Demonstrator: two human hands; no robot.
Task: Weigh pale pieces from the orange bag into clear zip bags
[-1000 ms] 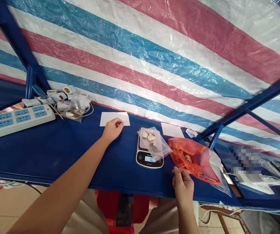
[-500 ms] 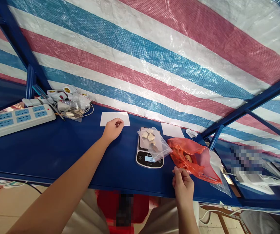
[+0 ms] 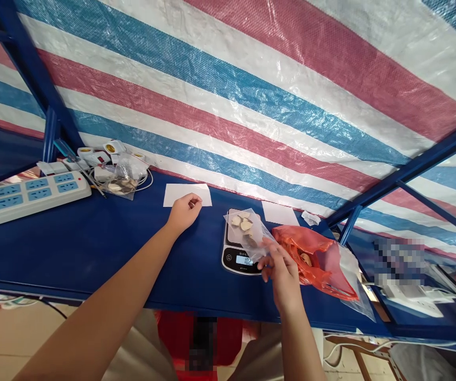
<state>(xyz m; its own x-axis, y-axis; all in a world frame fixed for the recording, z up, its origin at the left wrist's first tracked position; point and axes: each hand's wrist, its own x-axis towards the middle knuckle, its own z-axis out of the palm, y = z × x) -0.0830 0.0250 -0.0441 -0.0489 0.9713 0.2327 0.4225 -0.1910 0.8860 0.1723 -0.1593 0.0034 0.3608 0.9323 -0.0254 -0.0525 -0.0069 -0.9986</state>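
A small digital scale (image 3: 236,257) sits on the blue shelf (image 3: 92,243), its display lit. A clear plastic bag (image 3: 247,228) with several pale pieces inside lies on the scale. My right hand (image 3: 281,272) is at the bag's lower right corner, fingers spread and touching or just short of the plastic. Just right of it lies an orange-red plastic bag (image 3: 315,256) with more pieces inside. My left hand (image 3: 184,210) rests on the shelf with fingers curled on the edge of a white paper slip (image 3: 186,193).
A white power strip (image 3: 25,193) lies at the far left, with plug adapters (image 3: 100,153), cables and another clear bag (image 3: 124,177) behind it. A second white slip (image 3: 279,212) lies behind the scale. Blue frame bars and a striped tarp back the shelf.
My right hand has lifted from the shelf's front edge and moved up and left to the clear bag on the scale. The left hand has not moved.
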